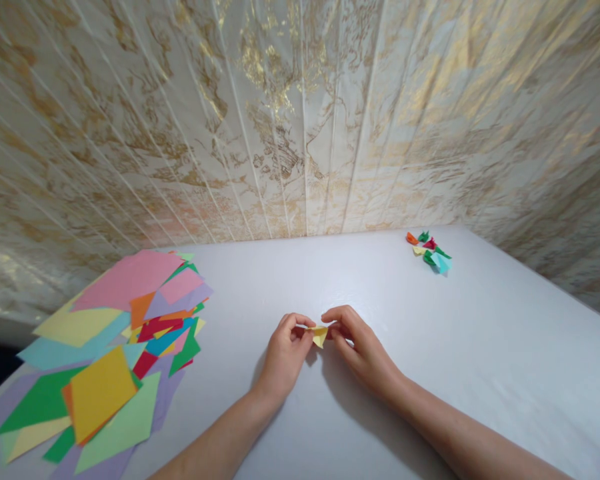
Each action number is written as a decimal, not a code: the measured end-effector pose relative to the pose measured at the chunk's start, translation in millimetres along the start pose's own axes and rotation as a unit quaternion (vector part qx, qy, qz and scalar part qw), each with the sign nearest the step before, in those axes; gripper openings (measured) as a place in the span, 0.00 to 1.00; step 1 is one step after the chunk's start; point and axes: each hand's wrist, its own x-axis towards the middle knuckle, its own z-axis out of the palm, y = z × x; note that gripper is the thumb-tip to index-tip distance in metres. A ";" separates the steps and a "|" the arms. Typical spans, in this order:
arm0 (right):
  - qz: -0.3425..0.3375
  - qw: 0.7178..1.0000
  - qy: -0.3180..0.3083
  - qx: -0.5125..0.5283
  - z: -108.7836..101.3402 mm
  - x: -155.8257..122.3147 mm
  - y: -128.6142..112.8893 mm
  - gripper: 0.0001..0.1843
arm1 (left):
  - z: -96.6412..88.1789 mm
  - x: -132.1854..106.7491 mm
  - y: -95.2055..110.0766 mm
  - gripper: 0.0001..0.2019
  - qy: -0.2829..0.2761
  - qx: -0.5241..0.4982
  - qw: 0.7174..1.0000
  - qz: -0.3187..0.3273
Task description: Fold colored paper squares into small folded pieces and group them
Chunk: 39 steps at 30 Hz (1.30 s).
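Note:
Between my two hands, just above the white table (260,287), is a small folded piece of pale yellow paper (319,335). My left hand (291,347) pinches its left end between thumb and fingertips. At its right end, the curled fingers of my right hand (357,343) close on the paper. One point of the paper hangs downward between the hands. The fingertips partly hide both ends of it.
Loose sheets of coloured paper (104,387) overlap in a wide spread on the left of the table. Small folded paper pieces (429,257) lie grouped at the back right. A white and gold curtain (285,120) hangs along the table's far edge.

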 end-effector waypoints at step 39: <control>0.077 0.996 -0.023 0.026 -1.4 3.9 0.7 0.06 | 1.8 -8.4 6.7 0.06 -0.102 0.006 0.994 0.025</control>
